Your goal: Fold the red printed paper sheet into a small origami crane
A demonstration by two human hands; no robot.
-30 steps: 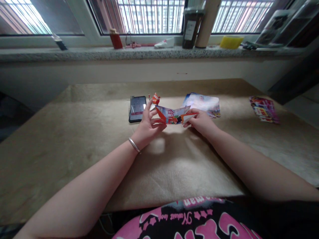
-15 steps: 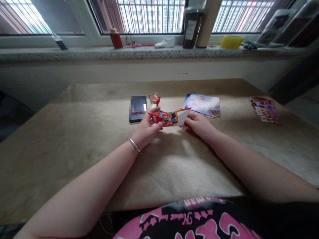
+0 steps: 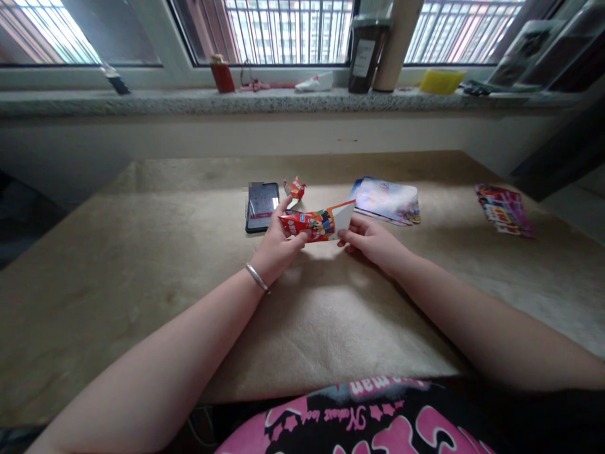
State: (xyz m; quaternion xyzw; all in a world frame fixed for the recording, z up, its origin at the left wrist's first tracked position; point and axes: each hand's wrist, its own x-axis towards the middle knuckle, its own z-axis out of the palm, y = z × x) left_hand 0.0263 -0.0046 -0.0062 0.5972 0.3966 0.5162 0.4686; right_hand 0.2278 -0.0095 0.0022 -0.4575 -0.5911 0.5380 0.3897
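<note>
A red printed sheet of paper, partly folded and showing a white corner on its right, is held just above the table between both hands. My left hand grips its left end, thumb on the near face. At the right, my right hand pinches the white part between thumb and fingers. Just behind my left hand stand a small red and white folded paper figure and, to its left, a phone lying flat with its screen up.
Large printed sheets lie stacked behind my right hand. Several pink and red cards are fanned out far right on the table. On the windowsill stand a dark jar, a red lighter-like item and a yellow block.
My right hand has shifted slightly left along the paper, its thumb now on the white part. The paper's right end has moved a little left and up.
</note>
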